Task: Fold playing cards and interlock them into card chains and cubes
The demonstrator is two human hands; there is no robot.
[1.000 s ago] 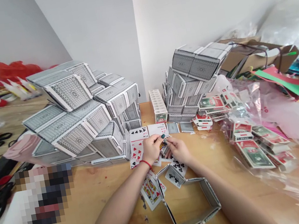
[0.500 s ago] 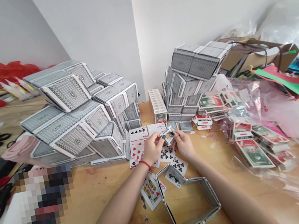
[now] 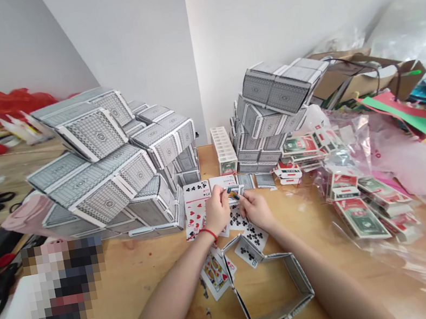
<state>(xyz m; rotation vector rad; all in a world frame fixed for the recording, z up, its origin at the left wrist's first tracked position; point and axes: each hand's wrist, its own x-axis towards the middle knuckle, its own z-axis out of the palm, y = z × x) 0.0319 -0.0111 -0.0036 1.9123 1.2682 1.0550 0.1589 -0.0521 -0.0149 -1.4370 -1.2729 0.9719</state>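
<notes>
My left hand point(image 3: 217, 209) and my right hand point(image 3: 255, 209) meet over loose face-up playing cards point(image 3: 196, 208) at the middle of the wooden table point(image 3: 144, 281). Between their pinched fingertips is a folded playing card point(image 3: 235, 193). A red string circles my left wrist. In front of my forearms lies an open ring of folded grey-backed cards point(image 3: 277, 291), with a face card point(image 3: 215, 272) beside it.
Big stacks of grey card-blocks stand at the left point(image 3: 106, 162) and at the back right point(image 3: 277, 104). Card packs point(image 3: 358, 211) in clear plastic wrap lie at the right, coloured paper point(image 3: 421, 123) behind them. A row of upright packs point(image 3: 225, 152) stands by the wall.
Both hands have shifted slightly while folding the small card between them; it rose away from the table half a second ago and now sits lower again between the fingertips.
</notes>
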